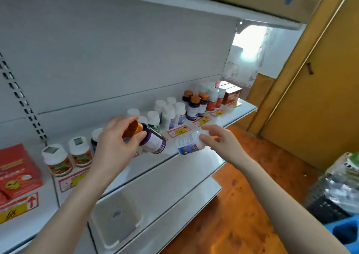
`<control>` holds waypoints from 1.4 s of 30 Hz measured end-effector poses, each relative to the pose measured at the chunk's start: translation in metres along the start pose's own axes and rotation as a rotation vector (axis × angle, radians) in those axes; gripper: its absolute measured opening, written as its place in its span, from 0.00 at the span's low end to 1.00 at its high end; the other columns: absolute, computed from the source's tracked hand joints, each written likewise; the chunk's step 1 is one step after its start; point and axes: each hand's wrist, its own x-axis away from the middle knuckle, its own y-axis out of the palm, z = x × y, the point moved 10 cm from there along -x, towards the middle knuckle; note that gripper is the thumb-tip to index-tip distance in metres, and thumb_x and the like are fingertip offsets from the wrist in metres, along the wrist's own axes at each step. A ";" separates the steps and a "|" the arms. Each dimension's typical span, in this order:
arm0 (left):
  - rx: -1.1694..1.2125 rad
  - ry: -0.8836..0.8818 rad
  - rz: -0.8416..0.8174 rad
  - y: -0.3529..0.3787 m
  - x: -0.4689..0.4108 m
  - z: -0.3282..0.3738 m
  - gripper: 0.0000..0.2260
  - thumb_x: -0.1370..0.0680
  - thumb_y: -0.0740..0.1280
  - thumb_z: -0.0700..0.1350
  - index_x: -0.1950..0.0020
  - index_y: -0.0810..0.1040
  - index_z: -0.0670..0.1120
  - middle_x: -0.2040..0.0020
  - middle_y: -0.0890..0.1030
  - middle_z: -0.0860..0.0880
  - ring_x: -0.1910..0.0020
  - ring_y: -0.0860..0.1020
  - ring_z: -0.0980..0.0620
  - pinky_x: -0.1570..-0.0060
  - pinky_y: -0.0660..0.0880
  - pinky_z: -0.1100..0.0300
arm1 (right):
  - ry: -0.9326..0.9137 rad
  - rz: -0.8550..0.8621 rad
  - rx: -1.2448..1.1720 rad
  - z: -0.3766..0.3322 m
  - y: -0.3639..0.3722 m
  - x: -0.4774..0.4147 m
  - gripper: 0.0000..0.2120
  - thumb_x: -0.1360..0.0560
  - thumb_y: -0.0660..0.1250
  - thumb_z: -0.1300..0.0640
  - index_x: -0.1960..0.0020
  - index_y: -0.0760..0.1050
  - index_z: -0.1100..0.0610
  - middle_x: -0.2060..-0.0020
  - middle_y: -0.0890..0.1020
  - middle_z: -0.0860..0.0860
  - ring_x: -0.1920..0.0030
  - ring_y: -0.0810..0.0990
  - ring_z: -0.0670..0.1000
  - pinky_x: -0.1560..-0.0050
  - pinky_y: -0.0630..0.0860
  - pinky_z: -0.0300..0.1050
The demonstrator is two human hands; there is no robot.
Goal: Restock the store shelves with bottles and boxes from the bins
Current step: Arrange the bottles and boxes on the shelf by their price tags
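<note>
— What am I holding?
— Your left hand (116, 144) grips the dark bottle (154, 141) by its orange cap. Your right hand (220, 141) grips the white bottle (187, 143). Both are tipped over, just above the shelf (239, 110), at its near edge.
— And the bin (108, 226)?
— Lower down, under your left arm.

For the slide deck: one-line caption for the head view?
Left hand holds a dark orange-capped bottle, right hand a white bottle, both tilted over the shelf.
</note>
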 end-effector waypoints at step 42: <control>-0.283 -0.400 0.520 0.006 -0.043 -0.009 0.14 0.27 0.70 0.39 0.42 0.78 0.42 0.50 0.75 0.50 0.51 0.74 0.53 0.59 0.68 0.71 | -0.429 -0.620 0.297 -0.049 0.187 -0.289 0.21 0.27 0.68 0.49 0.39 0.72 0.60 0.38 0.75 0.56 0.38 0.73 0.56 0.41 0.67 0.45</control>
